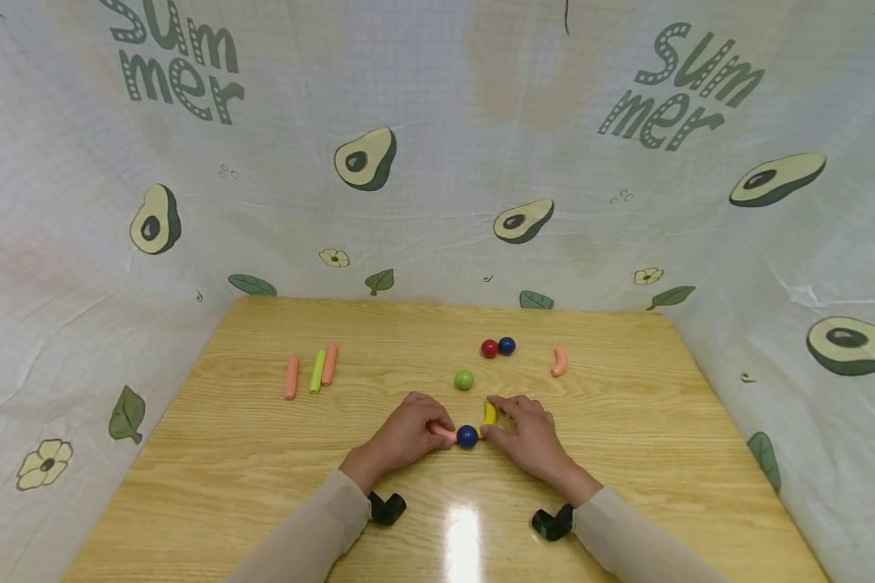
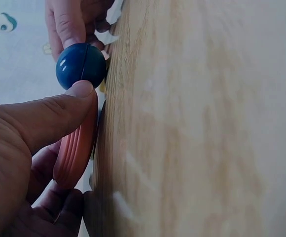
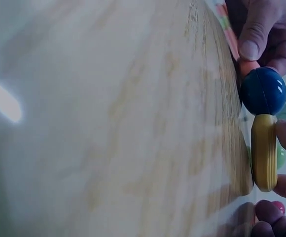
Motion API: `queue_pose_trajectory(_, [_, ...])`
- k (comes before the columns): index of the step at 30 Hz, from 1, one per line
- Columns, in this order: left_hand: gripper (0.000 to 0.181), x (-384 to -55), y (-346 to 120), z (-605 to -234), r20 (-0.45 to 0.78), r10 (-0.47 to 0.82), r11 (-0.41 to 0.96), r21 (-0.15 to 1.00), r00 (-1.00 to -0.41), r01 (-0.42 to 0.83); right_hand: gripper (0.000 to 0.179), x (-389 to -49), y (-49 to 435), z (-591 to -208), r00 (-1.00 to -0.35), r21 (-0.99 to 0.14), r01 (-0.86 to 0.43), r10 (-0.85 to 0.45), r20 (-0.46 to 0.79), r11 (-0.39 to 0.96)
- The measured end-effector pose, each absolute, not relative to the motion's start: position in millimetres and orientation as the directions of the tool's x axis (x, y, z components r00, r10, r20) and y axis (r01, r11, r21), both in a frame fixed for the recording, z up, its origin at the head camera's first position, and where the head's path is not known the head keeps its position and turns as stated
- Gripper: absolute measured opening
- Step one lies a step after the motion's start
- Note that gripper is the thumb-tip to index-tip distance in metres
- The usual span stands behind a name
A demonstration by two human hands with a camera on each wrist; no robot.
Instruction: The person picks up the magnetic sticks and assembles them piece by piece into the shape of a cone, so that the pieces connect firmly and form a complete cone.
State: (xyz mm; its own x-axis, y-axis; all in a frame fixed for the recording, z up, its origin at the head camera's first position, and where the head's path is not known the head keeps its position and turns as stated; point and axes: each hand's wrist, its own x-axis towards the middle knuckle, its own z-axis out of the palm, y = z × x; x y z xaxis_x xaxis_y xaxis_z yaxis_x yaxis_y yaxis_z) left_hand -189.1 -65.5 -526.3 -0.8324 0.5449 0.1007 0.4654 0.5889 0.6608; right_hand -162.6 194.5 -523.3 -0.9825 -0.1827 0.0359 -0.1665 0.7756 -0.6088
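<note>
A dark blue ball [image 1: 467, 436] sits on the table between my two hands. My left hand [image 1: 413, 431] pinches a curved, ridged salmon-pink stick [image 2: 77, 143], whose end touches the ball from the left. On the other side, my right hand [image 1: 527, 435] holds a short curved yellow stick [image 3: 264, 153] between thumb and fingers. One end of the yellow stick meets the ball too, so the three pieces form a chain. In the head view, fingers hide part of both sticks.
Just beyond the hands lies a green ball [image 1: 463, 380]. Farther back are a red ball [image 1: 489, 348], another blue ball [image 1: 506, 346] and a curved pink stick [image 1: 559, 361]. Straight sticks, pink [image 1: 292, 377] and lime green [image 1: 317, 372], lie at the left. A printed cloth [image 1: 437, 243] borders the table.
</note>
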Motion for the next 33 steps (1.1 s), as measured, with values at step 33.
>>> queue_pose_trajectory(33, [0.009,-184.5,-63.6,-529.3,0.064,0.564,0.597,0.657,-0.824,0.46,0.045,-162.0,189.4,-527.6,-0.994,-0.665,-0.106,-0.091,0.057,0.739])
